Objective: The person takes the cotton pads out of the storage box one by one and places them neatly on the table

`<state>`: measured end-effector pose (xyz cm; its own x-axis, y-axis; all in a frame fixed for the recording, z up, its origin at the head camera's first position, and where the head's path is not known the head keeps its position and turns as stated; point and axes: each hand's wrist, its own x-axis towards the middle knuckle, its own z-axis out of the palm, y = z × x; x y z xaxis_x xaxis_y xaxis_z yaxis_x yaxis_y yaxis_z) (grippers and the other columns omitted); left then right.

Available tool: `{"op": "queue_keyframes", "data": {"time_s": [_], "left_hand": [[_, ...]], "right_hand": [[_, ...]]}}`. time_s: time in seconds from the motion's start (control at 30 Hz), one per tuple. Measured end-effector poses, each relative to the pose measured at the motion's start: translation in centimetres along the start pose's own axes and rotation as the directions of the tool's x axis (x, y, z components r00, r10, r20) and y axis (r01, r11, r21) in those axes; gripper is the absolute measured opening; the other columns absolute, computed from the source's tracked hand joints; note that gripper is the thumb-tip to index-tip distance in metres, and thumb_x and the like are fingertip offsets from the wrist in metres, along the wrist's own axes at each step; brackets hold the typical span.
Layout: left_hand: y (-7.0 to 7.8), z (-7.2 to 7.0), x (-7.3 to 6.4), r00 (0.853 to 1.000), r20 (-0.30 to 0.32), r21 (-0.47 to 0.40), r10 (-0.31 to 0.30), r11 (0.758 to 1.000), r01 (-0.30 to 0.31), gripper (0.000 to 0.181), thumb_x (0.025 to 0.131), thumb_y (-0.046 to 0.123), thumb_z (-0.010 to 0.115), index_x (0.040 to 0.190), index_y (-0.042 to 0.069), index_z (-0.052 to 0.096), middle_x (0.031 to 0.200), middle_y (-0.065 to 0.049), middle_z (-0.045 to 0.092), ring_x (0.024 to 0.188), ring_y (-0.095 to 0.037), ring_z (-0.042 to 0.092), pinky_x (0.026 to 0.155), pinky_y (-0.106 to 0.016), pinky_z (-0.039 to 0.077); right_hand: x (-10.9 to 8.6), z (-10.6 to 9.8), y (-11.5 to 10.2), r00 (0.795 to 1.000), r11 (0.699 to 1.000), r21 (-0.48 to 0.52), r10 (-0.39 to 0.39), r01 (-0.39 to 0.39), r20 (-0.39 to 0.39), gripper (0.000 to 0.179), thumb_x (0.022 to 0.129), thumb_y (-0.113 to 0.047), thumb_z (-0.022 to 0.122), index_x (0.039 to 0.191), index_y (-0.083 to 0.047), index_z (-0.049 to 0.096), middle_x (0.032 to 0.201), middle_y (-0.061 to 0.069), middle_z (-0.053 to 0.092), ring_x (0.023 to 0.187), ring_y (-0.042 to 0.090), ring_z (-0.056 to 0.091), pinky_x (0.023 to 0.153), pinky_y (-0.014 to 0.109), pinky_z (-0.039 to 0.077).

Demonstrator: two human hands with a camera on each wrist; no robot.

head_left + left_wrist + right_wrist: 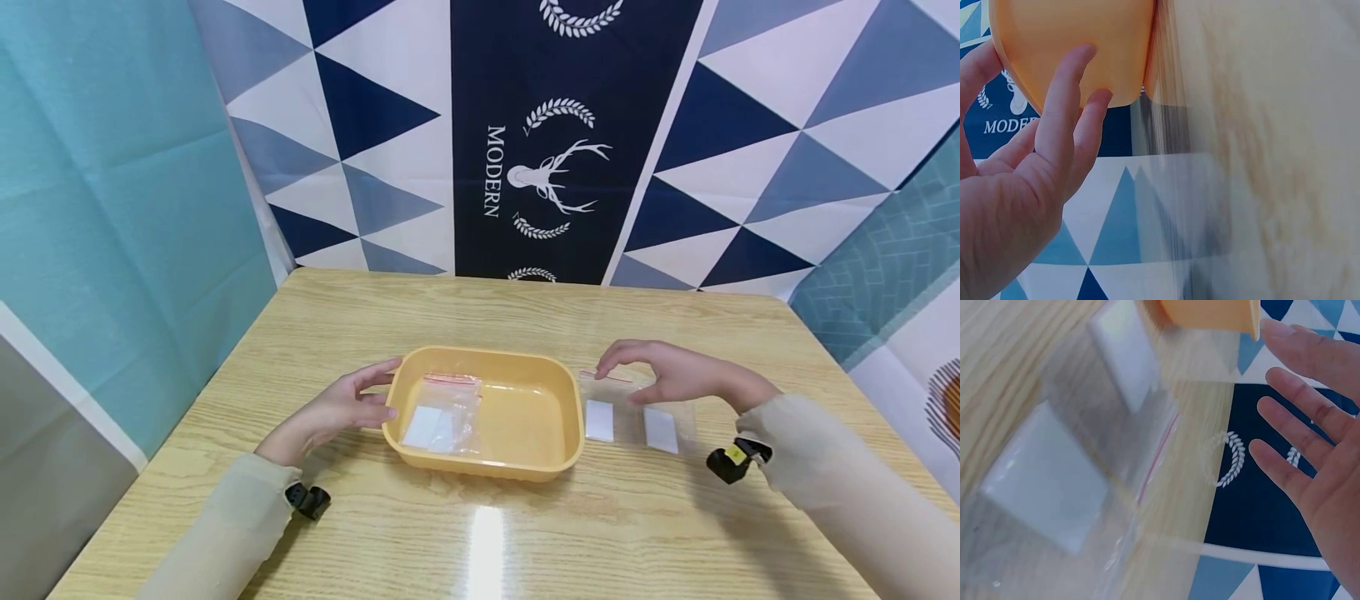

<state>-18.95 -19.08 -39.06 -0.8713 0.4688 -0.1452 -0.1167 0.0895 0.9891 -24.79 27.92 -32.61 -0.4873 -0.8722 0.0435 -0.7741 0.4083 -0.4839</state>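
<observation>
A yellow plastic tray [525, 473] sits on the table. At its left end is my left hand [348, 408], fingers spread and fingertips against the tray's side. In the left wrist view, that hand's fingers [1063, 100] lie over the tray's outer wall [1116, 37]. Inside the tray, at the left, a clear zip bag [461, 417] holds white pieces. My right hand [675, 375] hovers, fingers loosely bent, above more clear zip bags right of the tray. Each shows a white rectangle: one left [599, 420], another right [661, 430]. In the right wrist view nothing lies in the right hand [1329, 444].
The wooden table [360, 542] reaches back to a patterned cloth [525, 167] with a deer print. Teal fabric [127, 208] hangs at the left. Black straps with small devices [738, 458] are on both wrists.
</observation>
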Motion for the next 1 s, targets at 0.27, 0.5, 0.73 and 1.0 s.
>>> {"op": "queue_keyframes", "data": {"time_s": [0.27,0.5,0.73,1.0], "left_hand": [[-0.1,-0.1,-0.1,1.000,-0.020,0.015,-0.013,1.000,0.014,0.082,0.081,0.006,0.072,0.148,0.010,0.025,0.141,-0.025,0.029,0.117,-0.037,0.048,0.082,-0.041,0.052],[0.0,-0.1,0.0,1.000,-0.014,0.006,-0.009,1.000,0.009,0.081,0.082,0.003,0.070,0.148,0.010,0.025,0.141,-0.026,0.031,0.116,-0.037,0.049,0.082,-0.042,0.052],[-0.1,-0.2,0.0,1.000,-0.014,0.008,-0.005,1.000,0.005,0.083,0.081,0.005,0.072,0.148,0.010,0.025,0.141,-0.026,0.029,0.116,-0.038,0.048,0.082,-0.042,0.052],[0.0,-0.1,0.0,1.000,-0.012,0.006,-0.002,1.000,0.002,0.083,0.081,0.006,0.072,0.148,0.009,0.024,0.141,-0.026,0.029,0.115,-0.037,0.049,0.081,-0.042,0.052]], "right_hand": [[2.7,-0.3,-1.0,0.998,0.998,0.007,-0.064,0.064,0.024,0.040,0.080,-0.007,0.073,0.116,-0.016,0.060,0.116,-0.003,0.056,0.109,0.016,0.051,0.093,0.033,0.044],[4.8,-0.4,-1.9,0.995,0.996,0.010,-0.092,0.092,0.023,0.039,0.079,-0.009,0.075,0.115,-0.008,0.060,0.116,-0.003,0.056,0.108,0.017,0.051,0.092,0.045,0.044],[6.7,-0.3,-2.4,0.998,0.998,0.041,-0.051,0.049,0.045,0.040,0.079,-0.007,0.074,0.116,-0.010,0.060,0.117,-0.001,0.056,0.111,0.019,0.050,0.097,0.045,0.041],[9.0,-0.1,-3.0,0.997,0.996,0.067,-0.062,0.059,0.044,0.042,0.078,-0.011,0.076,0.117,-0.012,0.060,0.118,-0.002,0.056,0.112,0.018,0.049,0.099,0.043,0.038]]}}
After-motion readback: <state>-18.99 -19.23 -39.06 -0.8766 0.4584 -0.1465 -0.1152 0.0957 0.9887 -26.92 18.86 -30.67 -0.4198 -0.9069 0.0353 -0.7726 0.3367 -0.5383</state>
